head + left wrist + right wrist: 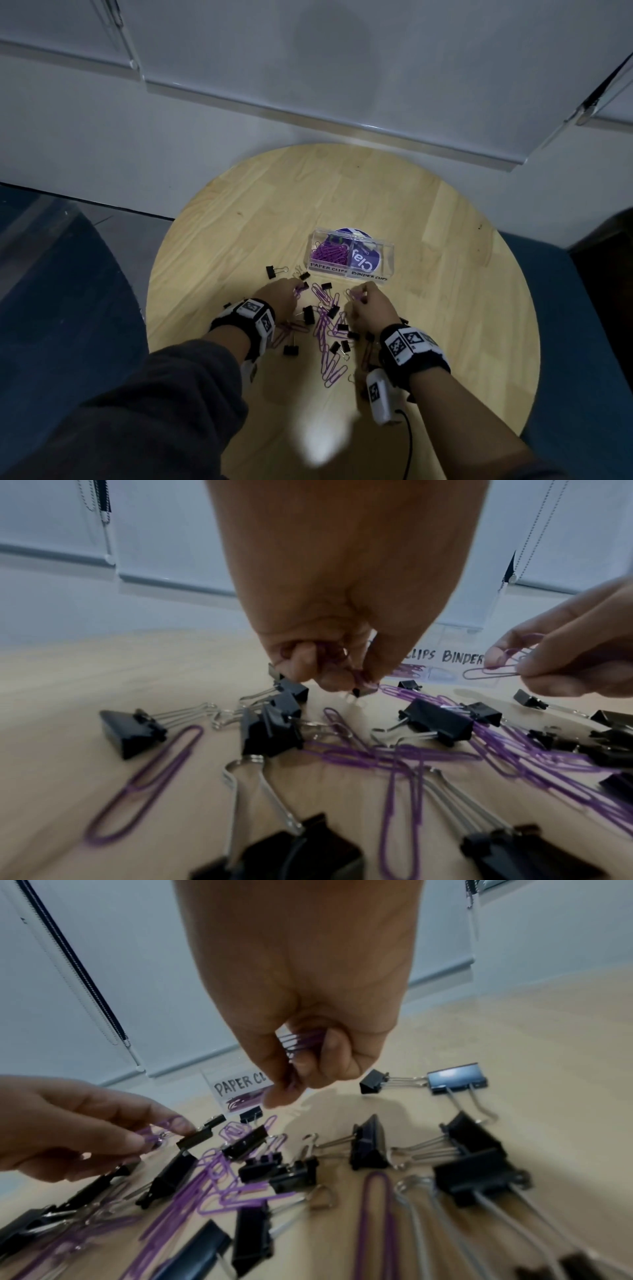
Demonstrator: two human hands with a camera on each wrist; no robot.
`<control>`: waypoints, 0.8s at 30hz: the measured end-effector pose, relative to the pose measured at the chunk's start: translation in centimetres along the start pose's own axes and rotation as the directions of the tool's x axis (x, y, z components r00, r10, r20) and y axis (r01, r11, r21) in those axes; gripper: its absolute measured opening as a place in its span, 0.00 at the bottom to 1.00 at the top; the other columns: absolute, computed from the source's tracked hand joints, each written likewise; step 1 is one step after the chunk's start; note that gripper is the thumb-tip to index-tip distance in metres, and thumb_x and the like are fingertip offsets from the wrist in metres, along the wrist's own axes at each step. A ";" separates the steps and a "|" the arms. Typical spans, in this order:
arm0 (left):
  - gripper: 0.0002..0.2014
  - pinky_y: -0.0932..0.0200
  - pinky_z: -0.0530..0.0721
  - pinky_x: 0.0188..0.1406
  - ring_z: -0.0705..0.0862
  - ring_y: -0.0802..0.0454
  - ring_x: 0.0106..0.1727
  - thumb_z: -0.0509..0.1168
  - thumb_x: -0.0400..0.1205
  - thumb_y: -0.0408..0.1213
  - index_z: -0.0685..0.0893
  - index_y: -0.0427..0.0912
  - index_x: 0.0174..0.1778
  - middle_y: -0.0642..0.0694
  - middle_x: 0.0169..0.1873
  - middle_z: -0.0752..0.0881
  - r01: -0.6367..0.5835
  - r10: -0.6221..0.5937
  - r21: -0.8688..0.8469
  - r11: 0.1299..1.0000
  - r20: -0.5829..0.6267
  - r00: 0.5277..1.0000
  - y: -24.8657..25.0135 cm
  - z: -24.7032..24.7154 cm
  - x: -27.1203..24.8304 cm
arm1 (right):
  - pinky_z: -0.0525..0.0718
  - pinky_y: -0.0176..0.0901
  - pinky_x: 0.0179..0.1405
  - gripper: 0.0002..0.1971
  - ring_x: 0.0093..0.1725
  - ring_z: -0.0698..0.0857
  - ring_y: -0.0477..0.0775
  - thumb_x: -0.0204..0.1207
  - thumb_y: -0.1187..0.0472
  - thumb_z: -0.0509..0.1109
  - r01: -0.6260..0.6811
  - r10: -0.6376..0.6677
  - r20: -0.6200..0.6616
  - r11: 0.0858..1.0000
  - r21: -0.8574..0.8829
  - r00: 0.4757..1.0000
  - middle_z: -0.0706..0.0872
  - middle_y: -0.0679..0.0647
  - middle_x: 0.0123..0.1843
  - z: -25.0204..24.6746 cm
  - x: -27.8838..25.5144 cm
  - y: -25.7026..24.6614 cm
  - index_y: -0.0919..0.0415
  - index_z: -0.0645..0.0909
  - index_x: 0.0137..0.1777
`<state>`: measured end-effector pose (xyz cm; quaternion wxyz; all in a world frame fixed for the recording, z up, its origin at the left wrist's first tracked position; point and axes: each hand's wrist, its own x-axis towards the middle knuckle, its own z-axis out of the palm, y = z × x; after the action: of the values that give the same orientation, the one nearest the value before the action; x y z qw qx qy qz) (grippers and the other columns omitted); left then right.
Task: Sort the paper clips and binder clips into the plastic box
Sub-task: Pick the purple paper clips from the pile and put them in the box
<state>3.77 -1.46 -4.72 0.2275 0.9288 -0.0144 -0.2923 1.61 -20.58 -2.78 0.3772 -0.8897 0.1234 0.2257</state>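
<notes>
A clear plastic box (386, 257) stands mid-table with two compartments labelled PAPER CLIPS and BINDER CLIPS. Purple paper clips (328, 254) lie in the left one; no clips show in the right one. In front of it, loose purple paper clips (324, 329) and black binder clips (308, 314) lie mixed in a pile. My left hand (297, 288) hovers over the pile's left side, fingers curled round a few purple clips (330, 653). My right hand (358, 296), just before the box, pinches a bunch of purple clips (303, 1041).
The round wooden table (445, 325) has bare wood behind and right of the box. A single binder clip (274, 270) lies left of the box. A wall with blinds stands behind the table, with dark blue floor or seating (582, 342) on both sides.
</notes>
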 end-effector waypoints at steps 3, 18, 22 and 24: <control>0.16 0.50 0.76 0.64 0.79 0.37 0.66 0.50 0.87 0.31 0.77 0.32 0.66 0.32 0.66 0.80 0.026 -0.029 -0.092 0.995 -0.032 0.999 -0.1 -0.3 -0.7 | 0.81 0.36 0.41 0.10 0.52 0.84 0.62 0.83 0.65 0.57 0.003 -0.003 0.020 1.000 0.019 1.000 0.86 0.61 0.58 -0.1 -0.2 0.1 0.66 0.77 0.59; 0.13 0.58 0.66 0.32 0.73 0.48 0.45 0.53 0.79 0.23 0.66 0.48 0.40 0.50 0.35 0.71 0.074 -0.070 -0.116 0.990 0.042 0.997 -2.8 1.5 -6.8 | 0.68 0.32 0.18 0.18 0.20 0.69 0.45 0.79 0.49 0.66 -0.097 -0.053 0.341 0.908 0.407 0.939 0.74 0.45 0.21 1.1 -4.5 -0.2 0.55 0.72 0.30; 0.06 0.57 0.70 0.40 0.75 0.48 0.41 0.58 0.81 0.38 0.67 0.44 0.48 0.49 0.34 0.75 0.070 -0.070 -0.018 0.997 -0.009 0.997 -2.3 0.9 -7.7 | 0.73 0.37 0.32 0.19 0.30 0.76 0.49 0.82 0.49 0.61 0.106 -0.077 0.314 0.991 -0.077 0.946 0.78 0.51 0.31 1.3 -4.9 -1.0 0.58 0.76 0.32; 0.13 0.55 0.76 0.43 0.81 0.45 0.45 0.61 0.82 0.42 0.70 0.44 0.60 0.46 0.42 0.83 0.051 -0.050 0.116 0.992 -0.014 0.999 -2.3 0.8 -7.7 | 0.75 0.42 0.41 0.14 0.42 0.82 0.55 0.82 0.49 0.60 0.234 -0.119 0.353 0.923 -0.304 0.928 0.82 0.54 0.39 1.9 -4.8 -0.3 0.57 0.76 0.41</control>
<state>-3.30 1.49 -2.18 0.1654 0.9422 -0.0066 -0.2913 -3.02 -18.73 -1.35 0.2516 -0.8989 -0.0639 0.3531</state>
